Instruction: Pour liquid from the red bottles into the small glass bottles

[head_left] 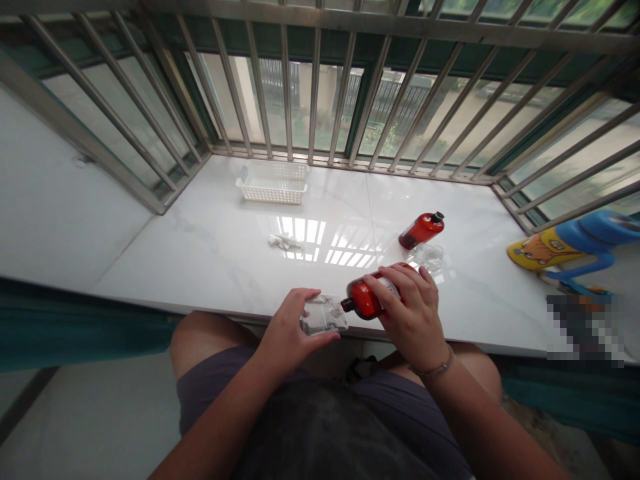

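In the head view, the left hand (287,327) curls fingers and thumb round a clear container (320,316) at the counter (220,267)'s near edge, while the right hand (410,310) wraps a red bottle (361,295) from above. The red bottle is tipped, its long axis running across the view and dark mouth (347,305) pointing left, close to the clear container; neither one's fill can be told.

- White basket (273,196) and crumpled white item (283,241) are borne by the white ledge (210,260).
- Red bottle (424,230) is set near a clear object (431,255).
- Blue-yellow flask (553,247) is placed at right.
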`<action>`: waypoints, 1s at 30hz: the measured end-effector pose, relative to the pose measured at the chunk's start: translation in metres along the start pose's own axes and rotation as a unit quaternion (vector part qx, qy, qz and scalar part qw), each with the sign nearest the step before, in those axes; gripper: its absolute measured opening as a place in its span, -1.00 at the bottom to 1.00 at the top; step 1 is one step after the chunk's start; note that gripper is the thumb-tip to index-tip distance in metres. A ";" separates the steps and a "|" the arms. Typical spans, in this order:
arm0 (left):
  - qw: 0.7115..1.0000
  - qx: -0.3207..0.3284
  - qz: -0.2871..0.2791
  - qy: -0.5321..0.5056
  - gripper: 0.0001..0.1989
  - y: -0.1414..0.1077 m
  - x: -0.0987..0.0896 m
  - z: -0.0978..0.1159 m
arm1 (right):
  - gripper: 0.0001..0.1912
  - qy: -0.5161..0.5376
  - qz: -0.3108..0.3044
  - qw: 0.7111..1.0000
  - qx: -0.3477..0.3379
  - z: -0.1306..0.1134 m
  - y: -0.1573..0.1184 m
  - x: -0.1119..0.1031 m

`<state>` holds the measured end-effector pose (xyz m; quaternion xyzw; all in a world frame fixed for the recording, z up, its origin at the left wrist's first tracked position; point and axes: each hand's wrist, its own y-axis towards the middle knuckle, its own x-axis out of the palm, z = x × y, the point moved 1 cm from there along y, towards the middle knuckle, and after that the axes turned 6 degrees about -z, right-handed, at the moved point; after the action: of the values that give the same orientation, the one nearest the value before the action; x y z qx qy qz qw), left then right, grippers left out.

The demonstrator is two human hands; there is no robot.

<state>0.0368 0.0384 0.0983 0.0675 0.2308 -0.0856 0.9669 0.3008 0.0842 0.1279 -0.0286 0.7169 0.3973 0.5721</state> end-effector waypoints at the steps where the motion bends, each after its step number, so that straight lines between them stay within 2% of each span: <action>1: 1.000 0.000 0.000 -0.001 -0.27 0.000 0.000 0.000 | -0.45 0.000 0.002 1.000 0.000 0.000 0.000 0.000; 19: 1.000 -0.006 0.004 0.002 -0.30 0.000 0.001 -0.003 | -0.48 -0.010 0.007 1.000 0.001 0.000 0.001 -0.001; 30: 0.999 -0.031 0.004 -0.022 -0.28 -0.002 0.004 -0.009 | -0.49 -0.016 0.013 1.000 -0.002 0.001 0.004 -0.001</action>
<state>0.0365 0.0373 0.0885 0.0363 0.2122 -0.0763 0.9736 0.3001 0.0869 0.1310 -0.0144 0.7071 0.4065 0.5785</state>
